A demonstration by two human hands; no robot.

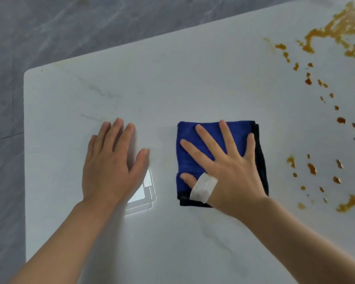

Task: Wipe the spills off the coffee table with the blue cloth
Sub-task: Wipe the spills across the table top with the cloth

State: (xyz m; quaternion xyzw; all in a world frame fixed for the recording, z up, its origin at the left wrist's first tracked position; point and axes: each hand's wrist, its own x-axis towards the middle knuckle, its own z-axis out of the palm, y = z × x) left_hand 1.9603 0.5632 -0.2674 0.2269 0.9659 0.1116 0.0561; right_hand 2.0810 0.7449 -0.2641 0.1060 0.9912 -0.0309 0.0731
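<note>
The coffee table (193,78) is looking like smooth, glossy white marble, faintly veined and mirroring a bright window; the blue cloth (195,158) is showing a soft, matt, fuzzy pile, the spills (336,31) are glistening amber

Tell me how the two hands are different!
The right hand presses flat on the folded blue cloth with fingers spread wide; the left hand lies on the bare coffee table with fingers close together. The right hand has white tape round its thumb; the left has none. Both are open and flat.
</note>
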